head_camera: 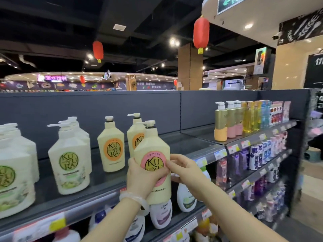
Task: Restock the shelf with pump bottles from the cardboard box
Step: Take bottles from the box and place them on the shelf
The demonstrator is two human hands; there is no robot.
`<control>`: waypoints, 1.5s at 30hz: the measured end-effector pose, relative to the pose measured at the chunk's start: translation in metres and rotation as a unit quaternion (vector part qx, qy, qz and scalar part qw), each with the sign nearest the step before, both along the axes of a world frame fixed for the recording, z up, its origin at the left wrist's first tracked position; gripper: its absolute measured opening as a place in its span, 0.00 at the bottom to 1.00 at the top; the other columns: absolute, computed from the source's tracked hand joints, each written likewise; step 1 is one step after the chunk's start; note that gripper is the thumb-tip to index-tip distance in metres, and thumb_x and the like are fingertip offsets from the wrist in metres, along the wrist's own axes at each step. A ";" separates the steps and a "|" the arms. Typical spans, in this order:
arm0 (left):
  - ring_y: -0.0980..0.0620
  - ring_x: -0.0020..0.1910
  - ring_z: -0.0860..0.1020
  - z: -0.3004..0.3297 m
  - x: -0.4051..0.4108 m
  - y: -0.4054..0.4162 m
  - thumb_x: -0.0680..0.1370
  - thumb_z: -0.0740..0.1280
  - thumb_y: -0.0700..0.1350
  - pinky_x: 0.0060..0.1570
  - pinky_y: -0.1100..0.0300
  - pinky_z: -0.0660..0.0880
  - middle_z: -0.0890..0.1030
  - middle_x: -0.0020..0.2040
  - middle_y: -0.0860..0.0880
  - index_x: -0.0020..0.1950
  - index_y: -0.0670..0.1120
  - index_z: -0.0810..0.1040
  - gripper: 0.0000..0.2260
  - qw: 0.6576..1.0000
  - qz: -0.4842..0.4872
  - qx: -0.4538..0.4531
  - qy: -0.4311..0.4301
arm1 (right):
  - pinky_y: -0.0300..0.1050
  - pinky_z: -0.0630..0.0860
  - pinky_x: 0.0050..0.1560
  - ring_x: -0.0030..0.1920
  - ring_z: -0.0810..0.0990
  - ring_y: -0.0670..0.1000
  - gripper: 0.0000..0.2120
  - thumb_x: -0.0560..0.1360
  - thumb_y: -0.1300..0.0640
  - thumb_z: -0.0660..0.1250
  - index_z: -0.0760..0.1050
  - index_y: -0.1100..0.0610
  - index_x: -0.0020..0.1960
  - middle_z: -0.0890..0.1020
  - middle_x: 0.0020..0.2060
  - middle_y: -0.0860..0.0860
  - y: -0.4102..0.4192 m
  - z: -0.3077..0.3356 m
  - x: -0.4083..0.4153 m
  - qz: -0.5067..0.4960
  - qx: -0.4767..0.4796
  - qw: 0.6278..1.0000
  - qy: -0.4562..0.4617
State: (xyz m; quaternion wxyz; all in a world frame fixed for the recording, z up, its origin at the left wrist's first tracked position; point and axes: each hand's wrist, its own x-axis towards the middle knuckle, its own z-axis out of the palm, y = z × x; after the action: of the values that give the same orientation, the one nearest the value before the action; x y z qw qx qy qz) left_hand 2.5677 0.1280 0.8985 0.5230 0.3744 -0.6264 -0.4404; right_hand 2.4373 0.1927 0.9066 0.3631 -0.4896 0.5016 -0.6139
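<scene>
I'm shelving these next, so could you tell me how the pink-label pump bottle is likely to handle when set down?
The pink-label bottle looks rigid plastic, so probably stiff. It is tall with a narrow pump top, so may tip if nudged. Both the left hand and right hand hold it, suggesting some weight.

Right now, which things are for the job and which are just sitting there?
For the job:
pink-label bottle, held by left hand and right hand
top shelf
orange-label bottles

Just sitting there:
red lanterns
gold bottles
price tags
</scene>
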 end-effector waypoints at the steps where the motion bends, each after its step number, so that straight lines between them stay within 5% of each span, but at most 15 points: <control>1: 0.49 0.47 0.80 0.002 -0.013 -0.005 0.52 0.78 0.52 0.45 0.49 0.80 0.81 0.48 0.47 0.57 0.45 0.71 0.37 1.000 -0.004 -0.005 -0.005 | 0.38 0.81 0.42 0.41 0.83 0.42 0.08 0.77 0.58 0.65 0.78 0.55 0.55 0.84 0.43 0.50 -0.005 0.002 -0.012 -0.003 0.000 1.000 0.001; 5: 0.54 0.45 0.79 0.005 -0.062 -0.036 0.56 0.80 0.50 0.35 0.60 0.74 0.79 0.47 0.51 0.56 0.47 0.68 0.34 1.000 -0.007 -0.025 0.003 | 0.45 0.81 0.48 0.45 0.83 0.47 0.09 0.76 0.57 0.66 0.78 0.55 0.56 0.84 0.45 0.51 -0.034 0.008 -0.059 -0.018 -0.012 1.000 0.013; 8: 0.55 0.45 0.78 0.007 -0.093 -0.062 0.54 0.80 0.50 0.36 0.61 0.74 0.78 0.46 0.51 0.54 0.47 0.68 0.33 0.999 -0.001 -0.041 0.012 | 0.38 0.80 0.38 0.40 0.84 0.45 0.09 0.77 0.59 0.65 0.78 0.56 0.56 0.85 0.43 0.51 -0.060 0.011 -0.088 -0.014 -0.028 0.999 0.007; 13: 0.57 0.45 0.77 0.019 -0.145 -0.114 0.54 0.80 0.49 0.35 0.64 0.72 0.76 0.45 0.54 0.53 0.48 0.67 0.33 0.998 0.035 -0.045 0.011 | 0.43 0.81 0.45 0.48 0.84 0.48 0.10 0.77 0.58 0.65 0.78 0.55 0.58 0.86 0.48 0.51 -0.116 0.024 -0.138 0.002 -0.042 0.999 0.008; 28: 0.66 0.45 0.74 -0.012 -0.176 -0.178 0.54 0.80 0.52 0.36 0.72 0.67 0.73 0.46 0.60 0.46 0.59 0.62 0.31 0.984 0.170 -0.032 -0.033 | 0.37 0.80 0.41 0.49 0.84 0.46 0.10 0.76 0.56 0.67 0.77 0.51 0.57 0.86 0.49 0.48 -0.226 -0.012 -0.181 0.142 -0.010 0.990 -0.014; 33: 0.63 0.49 0.74 -0.006 -0.173 -0.172 0.57 0.81 0.50 0.42 0.68 0.71 0.74 0.50 0.56 0.54 0.52 0.63 0.34 0.981 0.172 -0.020 -0.082 | 0.38 0.81 0.43 0.50 0.84 0.46 0.10 0.75 0.56 0.67 0.76 0.52 0.56 0.86 0.49 0.48 -0.234 -0.023 -0.191 0.191 -0.002 0.981 -0.040; 37: 0.52 0.57 0.75 0.000 -0.171 -0.158 0.63 0.79 0.49 0.57 0.54 0.75 0.74 0.57 0.50 0.61 0.46 0.63 0.35 0.969 0.178 0.029 -0.167 | 0.42 0.80 0.48 0.52 0.83 0.47 0.15 0.73 0.55 0.70 0.75 0.50 0.59 0.85 0.51 0.49 -0.236 -0.027 -0.193 0.205 -0.005 0.979 -0.001; 42: 0.48 0.54 0.78 -0.009 -0.170 -0.140 0.71 0.73 0.51 0.50 0.57 0.76 0.79 0.55 0.47 0.59 0.43 0.71 0.22 0.940 0.219 0.072 -0.251 | 0.35 0.78 0.41 0.49 0.82 0.43 0.23 0.64 0.57 0.78 0.73 0.46 0.55 0.83 0.50 0.46 -0.239 -0.030 -0.183 0.203 0.001 0.976 0.076; 45: 0.47 0.54 0.78 -0.006 -0.173 -0.141 0.72 0.72 0.50 0.54 0.53 0.76 0.80 0.55 0.46 0.58 0.43 0.72 0.20 0.931 0.240 0.072 -0.266 | 0.42 0.79 0.47 0.51 0.81 0.46 0.23 0.63 0.60 0.79 0.73 0.47 0.53 0.82 0.51 0.47 -0.244 -0.028 -0.182 0.200 0.000 0.977 0.078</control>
State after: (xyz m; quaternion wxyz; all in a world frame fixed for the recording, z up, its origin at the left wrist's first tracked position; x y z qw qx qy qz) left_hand 2.3948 -0.0133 0.8921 0.3990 0.6535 -0.6009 -0.2295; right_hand 2.2557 -0.0513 0.8782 0.4382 -0.6261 0.4208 -0.4888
